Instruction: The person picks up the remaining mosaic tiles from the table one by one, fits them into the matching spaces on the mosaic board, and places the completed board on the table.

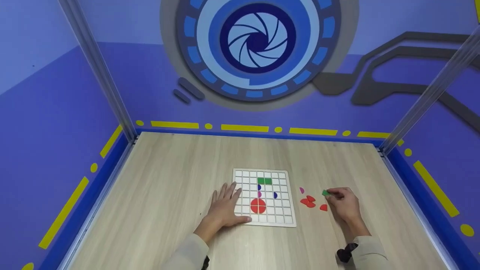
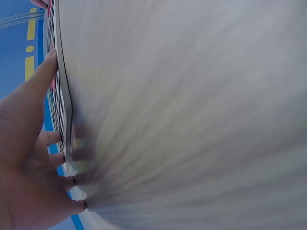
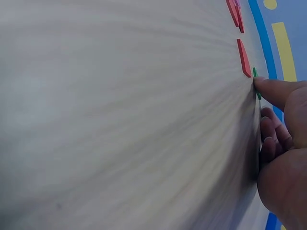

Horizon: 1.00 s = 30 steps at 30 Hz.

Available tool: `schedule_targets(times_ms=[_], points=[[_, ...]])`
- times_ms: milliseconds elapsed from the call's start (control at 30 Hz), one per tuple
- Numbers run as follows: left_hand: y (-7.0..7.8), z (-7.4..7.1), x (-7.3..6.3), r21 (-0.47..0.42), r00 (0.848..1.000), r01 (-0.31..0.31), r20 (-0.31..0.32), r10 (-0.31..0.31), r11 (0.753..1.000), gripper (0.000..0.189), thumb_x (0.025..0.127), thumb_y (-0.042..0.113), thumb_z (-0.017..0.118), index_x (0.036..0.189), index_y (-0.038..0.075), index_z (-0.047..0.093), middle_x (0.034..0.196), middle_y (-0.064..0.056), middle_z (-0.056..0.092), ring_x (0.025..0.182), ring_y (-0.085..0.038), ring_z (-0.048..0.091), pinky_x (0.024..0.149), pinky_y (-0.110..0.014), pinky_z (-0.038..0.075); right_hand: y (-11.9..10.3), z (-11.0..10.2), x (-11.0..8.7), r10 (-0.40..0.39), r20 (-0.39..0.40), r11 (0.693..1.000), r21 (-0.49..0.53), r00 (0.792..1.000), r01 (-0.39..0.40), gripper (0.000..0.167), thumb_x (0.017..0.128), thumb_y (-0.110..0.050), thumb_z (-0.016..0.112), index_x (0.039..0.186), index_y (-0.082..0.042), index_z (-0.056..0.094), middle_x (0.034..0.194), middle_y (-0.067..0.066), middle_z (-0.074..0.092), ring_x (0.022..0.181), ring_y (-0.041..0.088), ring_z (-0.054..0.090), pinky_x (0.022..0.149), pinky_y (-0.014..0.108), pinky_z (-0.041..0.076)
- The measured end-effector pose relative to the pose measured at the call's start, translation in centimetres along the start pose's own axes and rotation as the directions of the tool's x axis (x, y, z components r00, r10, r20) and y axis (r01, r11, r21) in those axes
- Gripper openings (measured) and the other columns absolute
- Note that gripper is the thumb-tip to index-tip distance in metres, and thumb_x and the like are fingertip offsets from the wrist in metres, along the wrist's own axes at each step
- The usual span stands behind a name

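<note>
A white gridded board [image 1: 282, 217] lies on the table, bearing two green squares [image 1: 264, 181] side by side, a red circle of quarter pieces [image 1: 258, 206], two dark blue half-circles [image 1: 275, 195] and a pink half-circle [image 1: 259, 194]. My left hand [image 1: 224, 207] rests over the board's left edge with fingers spread, thumb at the near edge. To the right of the board, my right hand [image 1: 345, 203] pinches a small green piece [image 1: 324, 192] between thumb and finger, close over the table. The other fingers of that hand are curled under, as the right wrist view shows.
Several loose red quarter pieces [image 1: 310, 204] lie between the board and my right hand, one of them [image 3: 243, 58] close to the thumb. A loose pink half-circle [image 1: 302, 190] lies just beyond them. Blue walls [image 1: 150, 93] enclose the wooden table [image 1: 168, 168] at back and sides.
</note>
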<state>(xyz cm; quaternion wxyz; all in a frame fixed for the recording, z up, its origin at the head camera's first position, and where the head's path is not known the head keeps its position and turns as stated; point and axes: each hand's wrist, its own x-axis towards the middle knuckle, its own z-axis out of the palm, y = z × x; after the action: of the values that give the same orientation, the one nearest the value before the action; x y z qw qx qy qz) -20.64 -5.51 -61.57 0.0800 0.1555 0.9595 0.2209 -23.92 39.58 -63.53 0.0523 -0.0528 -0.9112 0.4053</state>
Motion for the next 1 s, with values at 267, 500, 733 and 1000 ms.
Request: schedule_targets(times_ms=[267, 500, 733, 1000], points=[[-0.06, 0.57, -0.23, -0.010, 1.000, -0.004, 0.002, 0.004, 1.000, 0.110, 0.084, 0.070, 0.077, 0.165, 0.009, 0.036, 0.176, -0.016, 0.019, 0.162, -0.043, 0.011, 0.126, -0.067, 0.012, 0.30, 0.19, -0.17, 0.042, 0.028, 0.999, 0.017, 0.999, -0.043, 0.026, 0.103, -0.009, 0.069, 0.127, 0.000, 0.070, 0.127, 0.017, 0.057, 0.112, 0.027, 0.054, 0.088, 0.031, 0.046], [-0.31, 0.58, -0.43, -0.026, 1.000, -0.004, -0.001, 0.004, 1.000, 0.110, 0.084, 0.068, 0.079, 0.165, 0.007, 0.036, 0.175, -0.017, 0.018, 0.161, -0.044, 0.011, 0.126, -0.068, 0.011, 0.01, 0.61, -0.02, 0.065, 0.039, 0.996, 0.052, 0.997, -0.067, 0.026, 0.102, -0.005, 0.066, 0.127, 0.003, 0.064, 0.126, 0.019, 0.056, 0.111, 0.029, 0.052, 0.089, 0.033, 0.044], [-0.27, 0.43, -0.23, -0.040, 1.000, -0.006, -0.004, 0.006, 0.999, 0.109, 0.085, 0.067, 0.079, 0.165, 0.007, 0.036, 0.176, -0.017, 0.018, 0.161, -0.044, 0.009, 0.125, -0.069, 0.010, -0.25, 0.57, 0.01, 0.044, 0.017, 0.996, 0.073, 0.999, -0.045, 0.026, 0.101, 0.000, 0.066, 0.127, 0.001, 0.066, 0.127, 0.020, 0.064, 0.113, 0.029, 0.056, 0.090, 0.028, 0.046], [-0.33, 0.18, 0.13, -0.041, 1.000, -0.007, 0.004, 0.008, 0.999, 0.110, 0.085, 0.069, 0.078, 0.166, 0.008, 0.034, 0.176, -0.016, 0.016, 0.162, -0.044, 0.008, 0.125, -0.069, 0.008, -0.29, 0.46, 0.18, 0.037, -0.006, 0.998, 0.041, 0.999, -0.037, 0.037, 0.101, -0.007, 0.070, 0.136, 0.004, 0.063, 0.130, 0.021, 0.058, 0.118, 0.031, 0.054, 0.098, 0.035, 0.046]])
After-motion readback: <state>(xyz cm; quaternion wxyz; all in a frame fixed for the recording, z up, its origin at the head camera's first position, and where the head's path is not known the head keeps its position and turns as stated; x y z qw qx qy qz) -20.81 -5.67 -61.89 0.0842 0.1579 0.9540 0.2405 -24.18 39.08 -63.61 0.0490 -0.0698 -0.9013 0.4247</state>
